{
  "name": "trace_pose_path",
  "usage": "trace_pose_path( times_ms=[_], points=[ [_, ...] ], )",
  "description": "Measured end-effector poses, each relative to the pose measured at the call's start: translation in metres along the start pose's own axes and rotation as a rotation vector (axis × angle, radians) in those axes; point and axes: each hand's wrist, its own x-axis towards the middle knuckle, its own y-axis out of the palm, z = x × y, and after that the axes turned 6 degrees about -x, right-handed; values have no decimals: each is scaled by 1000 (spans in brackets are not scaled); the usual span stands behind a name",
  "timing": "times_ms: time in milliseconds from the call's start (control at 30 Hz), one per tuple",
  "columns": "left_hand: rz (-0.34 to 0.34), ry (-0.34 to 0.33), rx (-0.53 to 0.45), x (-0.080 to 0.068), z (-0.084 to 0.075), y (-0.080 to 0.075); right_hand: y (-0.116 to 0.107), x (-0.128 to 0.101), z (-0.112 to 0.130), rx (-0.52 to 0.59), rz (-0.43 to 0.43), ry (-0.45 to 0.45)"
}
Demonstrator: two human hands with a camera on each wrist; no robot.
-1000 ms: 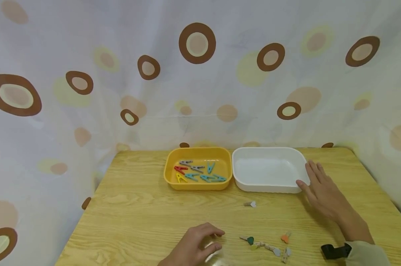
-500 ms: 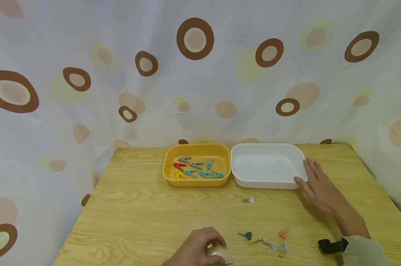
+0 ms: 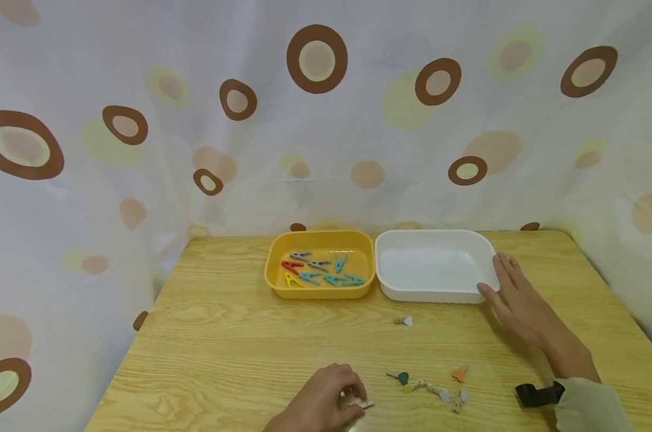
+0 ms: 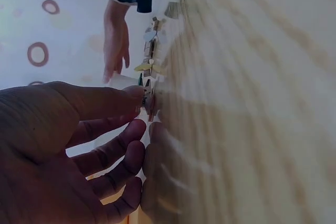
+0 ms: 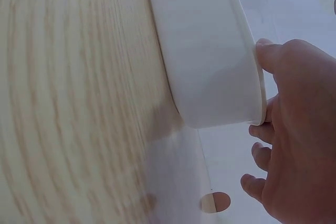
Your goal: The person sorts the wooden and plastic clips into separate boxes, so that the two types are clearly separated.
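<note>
My left hand (image 3: 323, 396) is low over the table, its thumb and forefinger pinching a small wooden clothespin (image 3: 367, 404). In the left wrist view, the thumb and fingertips meet right at the wood surface, and they mostly hide that clothespin. My right hand (image 3: 528, 309) rests at the right end of a white plastic basin (image 3: 436, 296). Its thumb touches the rim near the front corner, and the other fingers lie relaxed along the outer side, as the right wrist view shows.
A yellow basin (image 3: 320, 294) holding several plastic clothespins adjoins the white one. Wooden clothespins with hearts lie about: a white-heart one (image 3: 404, 321) before the basins, a green-heart one (image 3: 398, 377), an orange-heart one (image 3: 459, 373) and others nearby. A dotted curtain (image 3: 272, 150) hangs behind the table.
My left hand's thumb and fingers have come together on the small clothespin. The right hand keeps its place on the white basin. The head view has tilted slightly downward.
</note>
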Motion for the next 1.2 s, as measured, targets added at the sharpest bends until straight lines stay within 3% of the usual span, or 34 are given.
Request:
trace_pose_path(
  times_ms=[200, 533, 833, 1200],
  points=[
    [-18, 19, 66, 5, -1, -1, -2, 0, -1, 19, 15, 7],
    [2, -13, 51, 13, -1, -4, -1, -1, -2, 2, 4, -1],
    [-21, 39, 88, 17, 3, -6, 0, 0, -1, -49, -9, -16],
    [-24, 14, 85, 19, 4, -12, 1, -1, 0, -57, -17, -15]
  ],
)
